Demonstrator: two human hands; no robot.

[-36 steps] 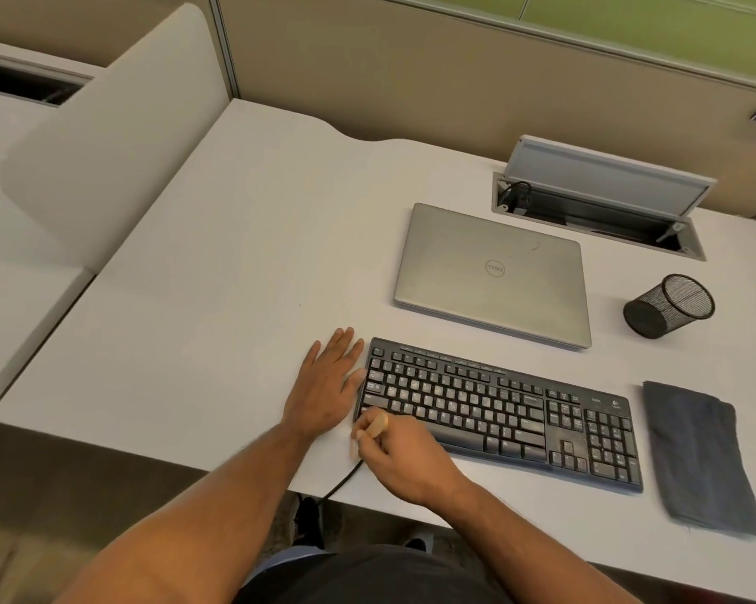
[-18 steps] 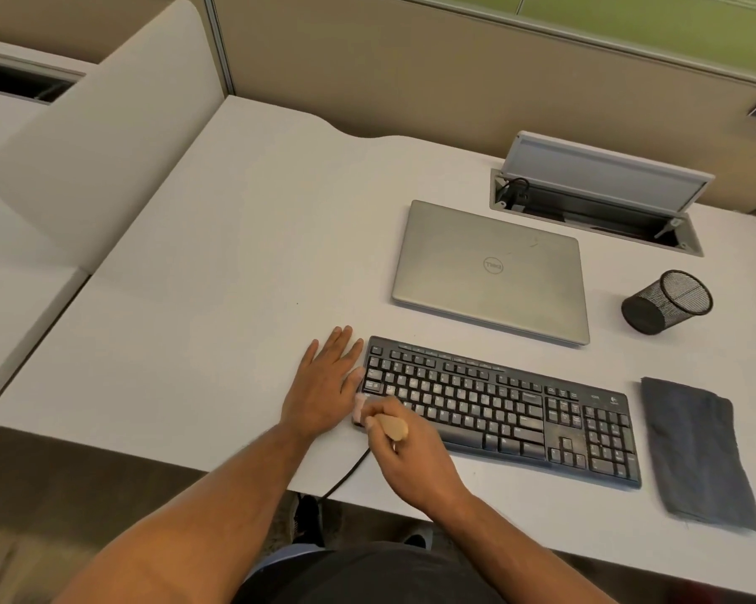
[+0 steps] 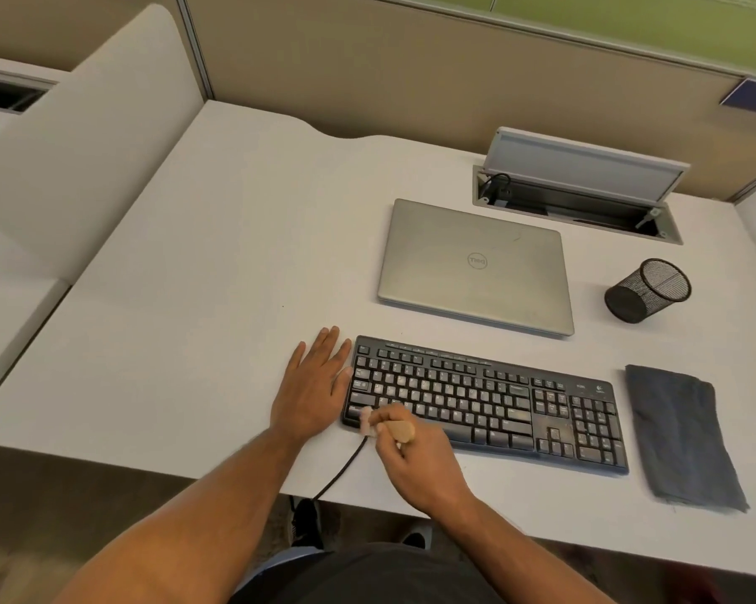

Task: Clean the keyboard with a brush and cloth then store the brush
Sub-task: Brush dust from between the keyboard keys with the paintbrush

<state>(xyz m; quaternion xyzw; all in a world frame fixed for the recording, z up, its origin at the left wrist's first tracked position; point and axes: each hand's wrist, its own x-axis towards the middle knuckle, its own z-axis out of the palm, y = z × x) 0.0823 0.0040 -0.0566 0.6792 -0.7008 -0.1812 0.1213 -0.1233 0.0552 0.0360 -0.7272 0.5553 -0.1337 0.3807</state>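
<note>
Brushing the lower-left corner of the keyboard [image 3: 485, 403] at centre frame, right hand [image 3: 415, 462] clenched round the brush [image 3: 393, 429], left hand [image 3: 313, 383] flat on the desk [image 3: 193, 320], with cloth [image 3: 681, 433] untouched at right, wiping and storing left.

closed laptop [image 3: 476, 265], white desk [image 3: 219, 298], cable hatch [image 3: 581, 189]

Left hand [image 3: 313, 381] lies flat, fingers straight; right hand [image 3: 415, 457] seems curled, gripping.
</note>
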